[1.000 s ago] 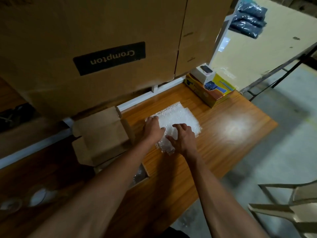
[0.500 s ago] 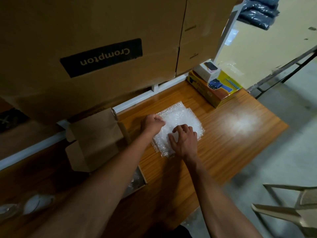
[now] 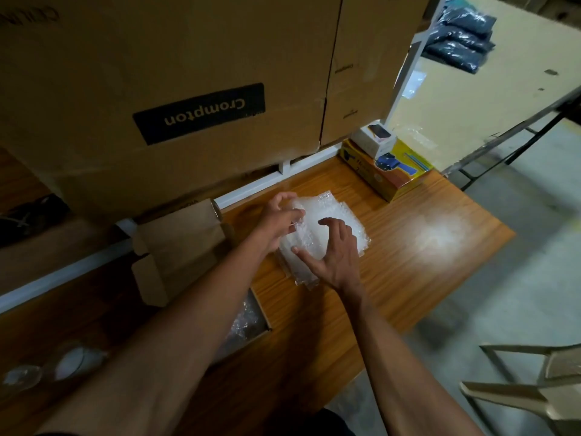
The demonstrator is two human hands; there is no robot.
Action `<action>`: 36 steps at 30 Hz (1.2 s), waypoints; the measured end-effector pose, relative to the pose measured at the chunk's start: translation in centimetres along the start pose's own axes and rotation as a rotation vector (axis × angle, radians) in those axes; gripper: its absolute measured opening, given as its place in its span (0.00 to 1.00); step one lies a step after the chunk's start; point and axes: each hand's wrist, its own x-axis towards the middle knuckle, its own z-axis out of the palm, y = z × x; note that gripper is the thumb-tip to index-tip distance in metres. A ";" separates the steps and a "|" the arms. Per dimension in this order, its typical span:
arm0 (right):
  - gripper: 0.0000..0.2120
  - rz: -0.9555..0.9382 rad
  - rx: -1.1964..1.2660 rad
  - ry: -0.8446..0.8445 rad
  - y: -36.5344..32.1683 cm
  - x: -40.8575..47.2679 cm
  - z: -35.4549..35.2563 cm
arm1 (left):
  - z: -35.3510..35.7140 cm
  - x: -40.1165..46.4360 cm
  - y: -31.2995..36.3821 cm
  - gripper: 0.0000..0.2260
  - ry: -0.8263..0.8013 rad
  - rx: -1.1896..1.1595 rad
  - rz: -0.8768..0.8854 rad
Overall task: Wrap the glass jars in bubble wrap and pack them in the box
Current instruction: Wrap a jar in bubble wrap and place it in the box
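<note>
A stack of clear bubble wrap sheets [image 3: 333, 221] lies on the wooden table [image 3: 424, 247]. My left hand [image 3: 279, 220] pinches the left edge of the top sheet and lifts it a little. My right hand [image 3: 334, 256] rests on the stack with fingers spread, pressing it down. An open brown cardboard box [image 3: 182, 250] with raised flaps sits just left of the stack, some bubble wrap [image 3: 246, 322] showing inside it. Two glass jars [image 3: 74, 361] stand blurred at the lower left.
Large Crompton cartons [image 3: 188, 89] wall off the back. A yellow box [image 3: 386, 171] with a small white box [image 3: 375, 140] on it sits at the table's far right corner. A plastic chair [image 3: 534, 385] stands on the floor at lower right.
My left hand has closed on the top sheet's left edge and raised it. My right hand's fingers have spread out over the stack.
</note>
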 end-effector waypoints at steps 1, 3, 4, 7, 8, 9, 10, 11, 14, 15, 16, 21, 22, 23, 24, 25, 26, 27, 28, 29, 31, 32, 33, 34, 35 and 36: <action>0.39 -0.031 0.003 -0.006 -0.3 0.0 -0.2 | 0.0 -0.4 0.5 0.22 0.003 -0.017 0.015; 0.33 -0.096 -0.002 0.021 -0.9 -0.1 -0.4 | -0.2 -1.3 1.3 0.21 0.019 -0.024 0.043; 0.27 -0.136 0.000 0.052 -1.0 -0.1 -0.4 | -0.5 -1.7 1.7 0.20 0.031 -0.015 0.060; 0.08 -0.167 0.109 0.133 -2.0 0.2 -1.3 | -1.5 -2.8 2.4 0.13 0.062 0.022 0.089; 0.05 -0.143 0.174 0.154 -2.5 0.3 -1.9 | -1.8 -3.3 2.6 0.10 0.072 0.020 0.086; 0.04 -0.104 0.243 0.172 -3.1 0.4 -2.6 | -2.2 -3.9 2.9 0.10 0.078 0.023 0.087; 0.05 -0.045 0.317 0.169 -3.7 0.6 -3.4 | -2.6 -4.5 3.1 0.11 0.086 0.045 0.099; 0.07 0.027 0.395 0.135 -4.2 0.7 -4.1 | -3.0 -5.3 3.4 0.13 0.091 0.090 0.128; 0.12 0.221 0.709 -0.040 -6.0 0.7 -6.1 | -4.5 -7.9 4.1 0.17 0.039 0.196 0.254; 0.14 0.261 0.807 -0.086 -6.6 0.5 -6.6 | -5.0 -8.9 4.1 0.17 0.012 0.198 0.293; 0.15 0.293 0.886 -0.120 -7.2 0.3 -7.2 | -5.5 -9.7 4.2 0.19 -0.008 0.198 0.321; 0.14 0.353 1.068 -0.203 -10.7 -1.3 -8.4 | -8.0 -13.5 3.7 0.10 0.051 0.209 0.349; 0.12 0.357 1.064 -0.215 -11.4 -1.8 -8.5 | -8.6 -14.2 3.5 0.08 0.068 0.178 0.345; 0.12 0.356 1.049 -0.230 -12.3 -2.4 -8.3 | -9.3 -15.2 3.4 0.08 0.069 0.147 0.340; 0.15 0.346 1.038 -0.254 -13.2 -3.0 -8.1 | -10.1 -16.1 3.2 0.08 0.076 0.139 0.338; 0.17 0.330 1.026 -0.278 -14.1 -3.5 -7.7 | -11.1 -16.9 3.0 0.09 0.099 0.146 0.339; 0.18 0.318 1.023 -0.294 -15.1 -4.1 -7.5 | -12.0 -17.8 2.7 0.09 0.126 0.153 0.345; 0.17 0.308 1.020 -0.302 -16.1 -4.6 -7.3 | -12.8 -18.6 2.4 0.08 0.150 0.141 0.352; 0.15 0.296 1.014 -0.307 -17.2 -5.1 -6.9 | -13.8 -19.6 2.2 0.06 0.172 0.124 0.365; 0.12 0.281 1.014 -0.308 -18.4 -5.6 -6.4 | -14.8 -20.6 1.9 0.04 0.190 0.112 0.379; 0.07 0.262 1.018 -0.294 -20.6 -6.4 -5.4 | -17.1 -22.6 1.3 0.06 0.186 0.083 0.376; 0.08 0.261 1.023 -0.273 -21.5 -6.7 -4.9 | -18.1 -23.3 0.9 0.12 0.164 0.069 0.354; 0.11 0.259 1.026 -0.261 -22.6 -7.0 -4.3 | -19.4 -24.2 0.5 0.18 0.147 0.068 0.326; 0.14 0.257 1.033 -0.258 -23.7 -7.4 -3.8 | -20.6 -25.0 0.0 0.25 0.142 0.076 0.304; 0.17 0.251 1.031 -0.269 -24.6 -7.7 -3.3 | -21.8 -25.7 -0.4 0.30 0.151 0.092 0.286; 0.18 0.245 1.026 -0.294 -25.6 -8.1 -2.9 | -22.8 -26.6 -0.6 0.33 0.167 0.103 0.280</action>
